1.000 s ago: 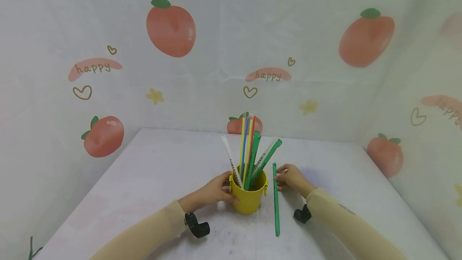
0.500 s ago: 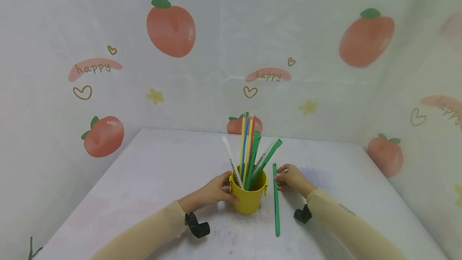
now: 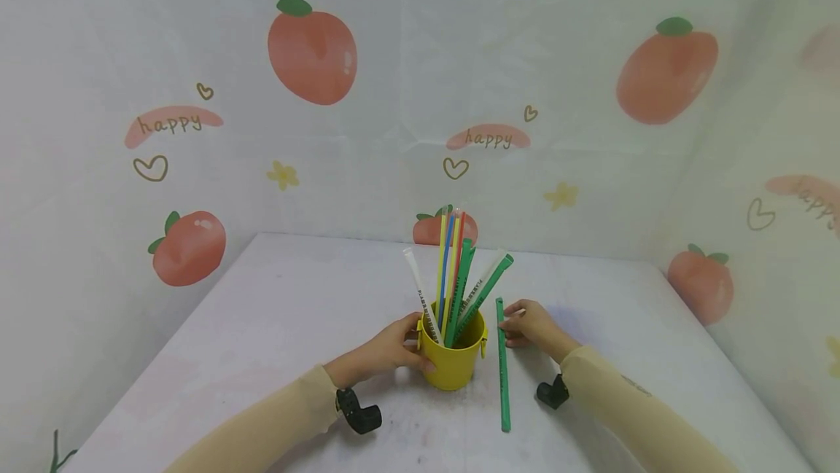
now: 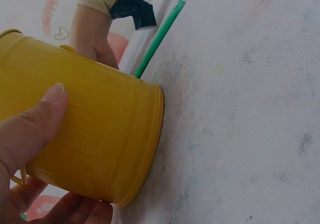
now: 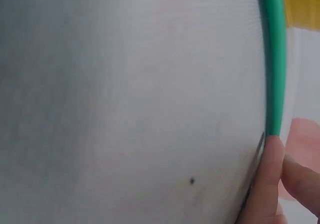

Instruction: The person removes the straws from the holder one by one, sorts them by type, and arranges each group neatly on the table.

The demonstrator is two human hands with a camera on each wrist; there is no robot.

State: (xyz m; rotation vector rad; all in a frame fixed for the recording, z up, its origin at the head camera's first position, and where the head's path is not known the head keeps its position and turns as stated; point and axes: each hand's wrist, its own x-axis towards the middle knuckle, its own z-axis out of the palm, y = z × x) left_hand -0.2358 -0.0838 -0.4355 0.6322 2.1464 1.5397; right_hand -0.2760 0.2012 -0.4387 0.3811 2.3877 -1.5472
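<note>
A small yellow bucket [image 3: 449, 367] stands upright on the table, gripped by my left hand [image 3: 392, 346]. In the left wrist view the thumb [image 4: 47, 109] lies along its wall, with the other fingers curled beneath. Several wrapped straws [image 3: 463, 291] lean inside it, green, white, yellow, blue and red. To its right a green wrapped straw [image 3: 504, 385] lies lengthwise on the tabletop. My right hand [image 3: 534, 327] pinches this straw near its far end; the right wrist view shows fingers [image 5: 270, 164] at the green straw [image 5: 276, 59].
The table [image 3: 315, 283] has a pale, lightly stained cover. Behind it hangs a white curtain [image 3: 394, 94] printed with red fruit, hearts and "happy". A black wrist camera [image 3: 358, 412] sits on the left wrist, another black camera [image 3: 553, 391] on the right.
</note>
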